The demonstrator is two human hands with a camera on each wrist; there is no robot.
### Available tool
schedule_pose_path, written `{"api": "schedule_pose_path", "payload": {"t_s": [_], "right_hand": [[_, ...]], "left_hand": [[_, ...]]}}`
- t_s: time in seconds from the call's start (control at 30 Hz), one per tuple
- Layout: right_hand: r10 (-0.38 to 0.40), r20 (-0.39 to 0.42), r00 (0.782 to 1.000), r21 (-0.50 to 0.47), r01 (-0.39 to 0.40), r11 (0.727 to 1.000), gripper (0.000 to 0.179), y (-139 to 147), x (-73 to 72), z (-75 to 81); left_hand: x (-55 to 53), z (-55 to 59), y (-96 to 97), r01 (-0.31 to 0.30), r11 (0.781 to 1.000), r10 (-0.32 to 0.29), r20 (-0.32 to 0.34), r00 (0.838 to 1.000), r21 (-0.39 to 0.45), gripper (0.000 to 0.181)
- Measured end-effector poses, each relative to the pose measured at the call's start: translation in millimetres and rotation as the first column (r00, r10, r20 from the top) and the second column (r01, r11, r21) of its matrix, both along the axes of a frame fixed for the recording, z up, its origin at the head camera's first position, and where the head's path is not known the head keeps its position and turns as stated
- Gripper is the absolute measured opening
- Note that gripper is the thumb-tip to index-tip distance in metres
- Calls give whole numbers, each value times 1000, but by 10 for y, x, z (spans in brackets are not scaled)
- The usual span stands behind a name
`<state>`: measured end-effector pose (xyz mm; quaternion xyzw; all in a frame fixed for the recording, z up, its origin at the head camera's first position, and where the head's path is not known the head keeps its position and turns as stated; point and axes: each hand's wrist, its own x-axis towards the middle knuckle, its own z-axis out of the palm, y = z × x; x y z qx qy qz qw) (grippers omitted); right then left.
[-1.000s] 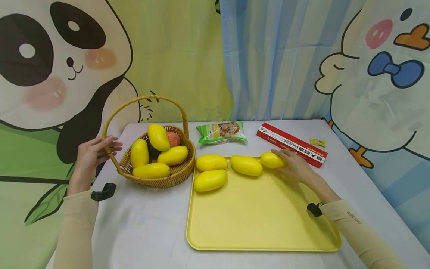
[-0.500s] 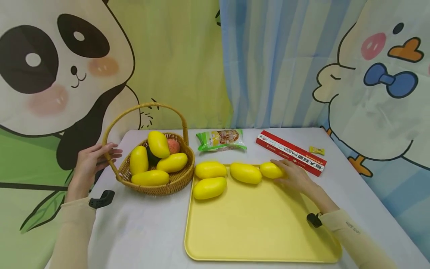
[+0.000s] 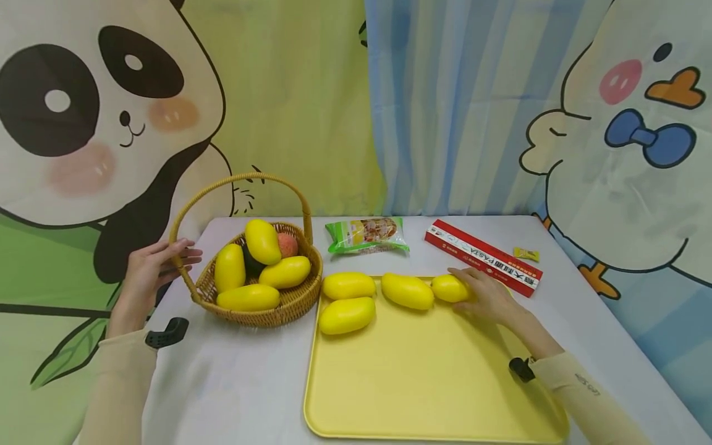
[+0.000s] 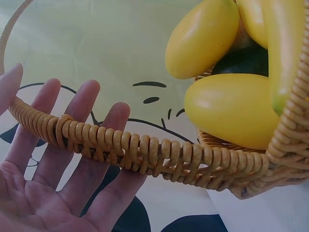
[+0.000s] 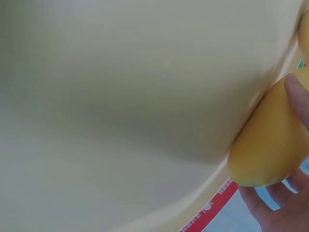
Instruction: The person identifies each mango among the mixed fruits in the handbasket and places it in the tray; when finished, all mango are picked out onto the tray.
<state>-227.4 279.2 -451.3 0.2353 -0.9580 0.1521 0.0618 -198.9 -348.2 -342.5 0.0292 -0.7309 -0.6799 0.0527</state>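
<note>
My left hand [image 3: 152, 272] is at the left side of the wicker basket [image 3: 295, 300], its fingers reaching behind the raised handle [image 4: 135, 147]. In the left wrist view those fingers are extended and spread, with the handle crossing in front of them. Inside the basket lie several yellow mangoes [image 3: 247, 298], a reddish round fruit [image 3: 287, 245] and a dark one partly hidden. My right hand [image 3: 492, 298] holds a mango [image 5: 268, 140] at the yellow tray's [image 3: 434, 383] far edge, thumb on one side and fingers on the other. Left of it lies another mango [image 3: 407, 291].
Two more mangoes [image 3: 347, 316] lie at the tray's far left corner, beside the basket. Behind the tray are a green-and-clear snack packet [image 3: 367, 235], a red pasta box [image 3: 483, 256] and a small yellow packet [image 3: 526, 254]. A printed curtain [image 3: 300, 111] hangs behind the table.
The head view has tilted, so the scene sits lower in the frame. Both hands stay nearly in place; the right hand's fingers have shifted slightly around the mango.
</note>
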Motion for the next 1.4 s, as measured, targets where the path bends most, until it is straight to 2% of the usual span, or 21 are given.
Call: {"api": "schedule_pose_path", "payload": {"t_s": [0.2, 0.33, 0.6, 0.77, 0.93, 1.17, 1.4], "right_hand": [[15, 3, 1000, 2, -15, 1000, 79, -3, 14, 29], [25, 7, 1000, -5, -25, 1000, 82, -23, 2, 84], [53, 20, 998, -21, -52, 998, 82, -261, -139, 343], [110, 46, 993, -47, -108, 993, 79, -643, -234, 572], [212, 5, 977, -54, -211, 976, 74, -1127, -317, 702], [371, -48, 927, -22, -372, 928, 69, -1906, -397, 798], [431, -8, 903, 20, -430, 902, 72, -2577, -369, 812]], "left_hand": [[-8, 7, -5, 35, 997, -33, -24, 999, 64, 18], [-19, 0, 1, 31, 996, -29, -30, 999, 82, 17], [-55, 48, 18, 27, 994, -23, -35, 999, 106, 18], [-76, 91, 8, 23, 993, -19, -34, 999, 113, 18], [-69, 77, 0, 27, 992, -24, -25, 999, 122, 18], [-54, 57, 1, 17, 991, -15, -20, 1000, 129, 17], [-34, 26, -4, 19, 991, -17, -12, 1000, 129, 17]]}}
